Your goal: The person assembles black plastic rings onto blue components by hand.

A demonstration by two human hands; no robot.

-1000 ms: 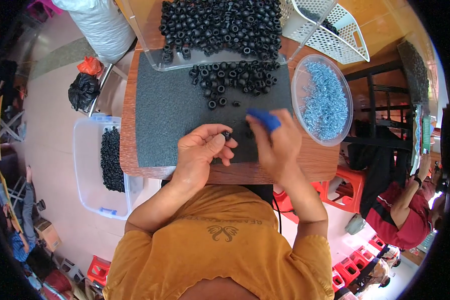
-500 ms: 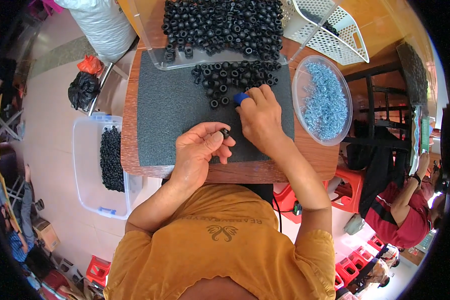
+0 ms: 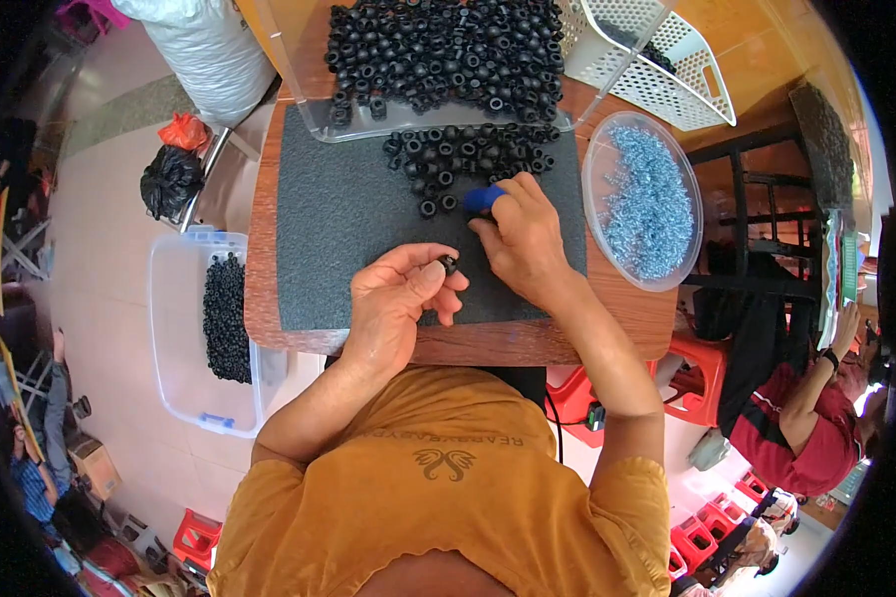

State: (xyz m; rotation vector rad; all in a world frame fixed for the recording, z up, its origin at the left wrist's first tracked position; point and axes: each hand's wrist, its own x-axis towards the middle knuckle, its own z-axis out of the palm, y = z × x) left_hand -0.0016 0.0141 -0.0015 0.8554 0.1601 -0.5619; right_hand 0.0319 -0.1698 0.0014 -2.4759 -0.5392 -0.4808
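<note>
My left hand [image 3: 393,298] pinches a small black round part with a hole [image 3: 449,265] between thumb and fingers, just above the dark grey mat [image 3: 334,219]. To its right, my right hand [image 3: 528,239] is closed, thumb against the index finger, which wears a blue finger cover [image 3: 483,199]. Whatever sits in that pinch is mostly hidden. Several loose black round parts [image 3: 458,149] lie on the mat just beyond the right hand. Behind them, a clear plastic tub [image 3: 317,131] holds a big heap of the same kind.
Right of the mat, a round clear tray [image 3: 604,261] holds small pale-blue translucent pieces [image 3: 650,199]. A white perforated basket [image 3: 702,95] stands behind it. On the left, a clear bin [image 3: 174,378] contains more black parts. Beyond the table's right side, a person in a red shirt [image 3: 791,438] sits.
My right hand has drawn back slightly from the loose black parts, its fingers curling inward toward the thumb. The left hand keeps its pinch on the black part.
</note>
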